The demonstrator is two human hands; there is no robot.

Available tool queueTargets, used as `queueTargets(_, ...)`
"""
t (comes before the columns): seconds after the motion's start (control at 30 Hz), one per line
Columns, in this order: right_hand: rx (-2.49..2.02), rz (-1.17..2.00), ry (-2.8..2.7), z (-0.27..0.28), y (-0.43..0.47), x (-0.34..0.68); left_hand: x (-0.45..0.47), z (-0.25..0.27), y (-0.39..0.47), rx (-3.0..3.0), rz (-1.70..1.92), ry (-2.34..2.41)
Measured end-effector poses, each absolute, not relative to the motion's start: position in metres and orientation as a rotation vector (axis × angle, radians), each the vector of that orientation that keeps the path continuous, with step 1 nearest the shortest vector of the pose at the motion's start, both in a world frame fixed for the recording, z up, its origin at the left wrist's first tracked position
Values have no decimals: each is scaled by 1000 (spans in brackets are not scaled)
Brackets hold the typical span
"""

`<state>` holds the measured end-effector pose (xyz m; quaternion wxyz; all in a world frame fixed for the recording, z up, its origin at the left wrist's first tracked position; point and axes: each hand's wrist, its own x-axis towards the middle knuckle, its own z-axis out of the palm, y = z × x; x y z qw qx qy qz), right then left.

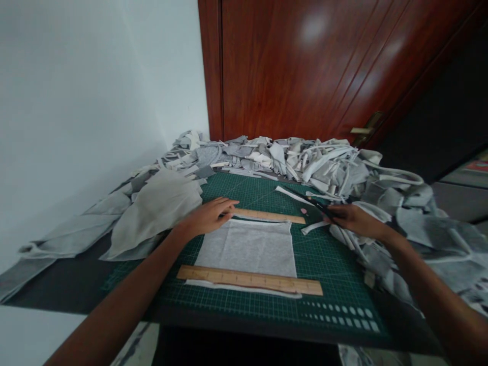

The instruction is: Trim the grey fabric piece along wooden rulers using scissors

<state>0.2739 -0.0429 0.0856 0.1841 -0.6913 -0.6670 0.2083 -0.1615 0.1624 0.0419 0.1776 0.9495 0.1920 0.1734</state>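
Note:
A piece of light grey fabric lies flat on the green cutting mat. One wooden ruler runs along its far edge, and a second wooden ruler crosses it near the front, with a strip of fabric showing below. My left hand rests at the far ruler's left end, fingers stretched out; its fingertips' exact contact is unclear. My right hand is closed around dark scissors, whose blades point up and left over the mat. Narrow fabric strips lie beside the scissors.
Heaped grey and white fabric scraps line the back and right of the table. Stacked grey fabric pieces lie at left. A small pink object sits near the far ruler. Behind stands a brown wooden door.

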Motion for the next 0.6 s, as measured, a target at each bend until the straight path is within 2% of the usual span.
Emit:
queueTargets(0.1, -2130, 26, -1812, 58, -40, 298, -156, 38, 160, 2725, 549, 539)
queueTargets(0.3, -2117, -298, -1794, 17, -31, 323, -155, 31, 162, 2758, 565, 567)
queueTargets(0.4, -1888, -364, -1786, 19, -29, 303, -155, 32, 162, 2765, 573, 523)
queueTargets(0.6, -1569, -145, -2048, 29, -5, 224, -149, 41, 156, 2790, 510, 358)
